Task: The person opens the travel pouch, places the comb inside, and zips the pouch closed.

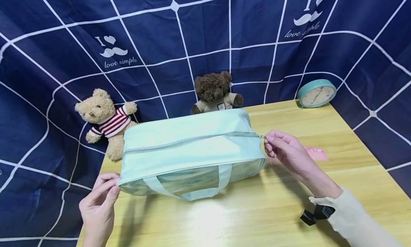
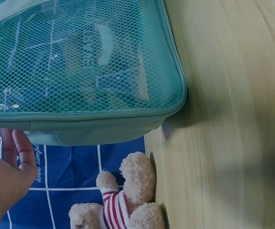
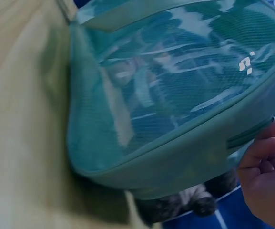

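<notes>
A pale mint-green toiletry bag (image 1: pixel 189 133) stands on the table, its closed zipper (image 1: pixel 179 143) running along the top. My right hand (image 1: pixel 287 150) pinches the zipper pull (image 1: pixel 263 137) at the bag's right end. At the left end, my left hand (image 1: pixel 101 200) pinches the bag's corner between thumb and fingers. A carrying strap (image 1: pixel 199 194) hangs from the near side. Clear plastic covers that side in the right wrist view, over a mesh panel (image 2: pixel 80 62) seen in the left wrist view. The bag's contents are hard to make out.
A light teddy bear (image 1: pixel 110 122) in a striped top leans at the left, a brown teddy bear (image 1: pixel 215 92) sits behind the bag. At the back right corner stands a teal clock (image 1: pixel 317 93). Something flat and pink (image 1: pixel 316 154) lies behind my right hand on the wooden table (image 1: pixel 244 218).
</notes>
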A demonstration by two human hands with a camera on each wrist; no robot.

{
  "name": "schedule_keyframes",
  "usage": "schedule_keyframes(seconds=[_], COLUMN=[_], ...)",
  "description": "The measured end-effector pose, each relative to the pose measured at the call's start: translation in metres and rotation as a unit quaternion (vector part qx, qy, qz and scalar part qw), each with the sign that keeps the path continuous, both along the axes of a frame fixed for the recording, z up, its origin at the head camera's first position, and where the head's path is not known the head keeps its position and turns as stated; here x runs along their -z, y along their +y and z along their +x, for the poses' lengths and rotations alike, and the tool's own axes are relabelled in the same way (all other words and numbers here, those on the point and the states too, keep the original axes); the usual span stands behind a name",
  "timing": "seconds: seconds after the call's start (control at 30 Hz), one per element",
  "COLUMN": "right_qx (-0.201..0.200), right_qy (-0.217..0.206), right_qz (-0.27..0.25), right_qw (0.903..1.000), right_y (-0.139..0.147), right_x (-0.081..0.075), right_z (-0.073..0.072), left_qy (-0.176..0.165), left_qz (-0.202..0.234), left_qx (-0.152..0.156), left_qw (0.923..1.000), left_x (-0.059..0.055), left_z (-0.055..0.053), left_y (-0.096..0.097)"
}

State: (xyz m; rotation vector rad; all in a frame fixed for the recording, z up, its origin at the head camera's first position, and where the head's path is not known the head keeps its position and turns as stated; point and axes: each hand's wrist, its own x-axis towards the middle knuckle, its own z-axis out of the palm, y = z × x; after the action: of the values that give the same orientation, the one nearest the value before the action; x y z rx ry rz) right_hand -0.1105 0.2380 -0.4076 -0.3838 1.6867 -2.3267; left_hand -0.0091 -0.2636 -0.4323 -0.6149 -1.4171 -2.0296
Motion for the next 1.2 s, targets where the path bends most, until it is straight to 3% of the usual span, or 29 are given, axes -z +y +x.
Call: schedule_keyframes(seconds=[0.4, 0.9, 1.2], right_qx=[0.003, 0.013, -0.021], right_qy=[-0.006, 0.011, 0.048], right_qz=[0.014, 0.119, 0.156], right_qw=[0.9999, 0.9928, 0.9863], right_y=[-0.011, -0.027, -0.036], right_x=[-0.034, -0.072, -0.092], right_z=[-0.003, 0.0, 0.0], left_qy=[0.0, 0.009, 0.008], left_qz=[0.002, 0.011, 0.019], left_qx=[-0.003, 0.001, 0.006], left_qw=[1.0, 0.9999, 0.9998], left_x=[-0.001, -0.003, -0.002], left_z=[-0.001, 0.001, 0.0], left_y=[0.0, 0.0, 0.002])
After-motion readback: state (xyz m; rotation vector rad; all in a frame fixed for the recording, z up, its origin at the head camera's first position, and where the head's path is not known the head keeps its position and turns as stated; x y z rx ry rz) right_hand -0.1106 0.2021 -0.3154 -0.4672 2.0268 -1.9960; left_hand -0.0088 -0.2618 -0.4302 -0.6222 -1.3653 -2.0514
